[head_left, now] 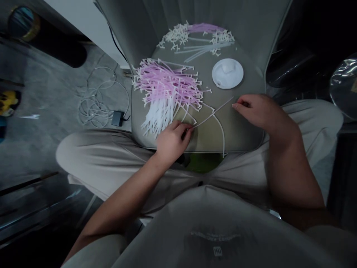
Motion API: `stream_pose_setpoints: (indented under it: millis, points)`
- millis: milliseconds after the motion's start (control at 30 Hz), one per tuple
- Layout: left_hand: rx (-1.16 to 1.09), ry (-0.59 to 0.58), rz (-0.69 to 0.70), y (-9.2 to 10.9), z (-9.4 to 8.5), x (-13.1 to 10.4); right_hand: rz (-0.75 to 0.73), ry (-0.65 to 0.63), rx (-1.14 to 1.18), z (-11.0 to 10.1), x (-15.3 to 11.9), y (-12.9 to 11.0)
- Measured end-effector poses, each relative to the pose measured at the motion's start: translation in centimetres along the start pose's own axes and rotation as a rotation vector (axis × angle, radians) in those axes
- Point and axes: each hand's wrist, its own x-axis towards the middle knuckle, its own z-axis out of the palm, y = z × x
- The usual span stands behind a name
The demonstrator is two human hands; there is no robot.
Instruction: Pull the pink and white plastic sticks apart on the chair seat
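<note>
a: in the head view, what is held by the left hand (174,139)?
b: a thin pale strip (213,112) – its near end is pinched between thumb and finger, and its length is slanted up and away over the seat (242,130)
a: and how is the right hand (255,109) held?
b: narrow, with thumb and forefinger drawn close near the strip's far tip; whether anything tiny is gripped there cannot be told
a: what is crossed by the strip?
b: the top of a curved strip (222,130), by which the front edge of the seat is reached
a: where is the large pile (170,82) placed?
b: on the left of the seat, beyond the left hand; pink lengths and white ones are heaped together, with small pale ends shown
a: what is set farther back?
b: a white dish (228,80) is placed on the right, a pale lump (228,67) held in it – and behind, loose pale strips (206,48), a pink bundle (206,27) and a cluster of pale pieces (177,34) are seen
</note>
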Motion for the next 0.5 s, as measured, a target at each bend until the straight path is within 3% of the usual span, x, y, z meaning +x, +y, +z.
stream_pose_setpoints:
  millis: [300, 500]
  points:
    - [-0.019, -0.009, -0.015, -0.2, -0.7, 0.0, -0.002, -0.054, -0.003, -0.1, -0.2, -1.1]
    - [-0.061, 0.069, -0.036, -0.9, -1.9, 0.1, 0.046, -0.087, 0.002, -0.4, -0.2, -1.3]
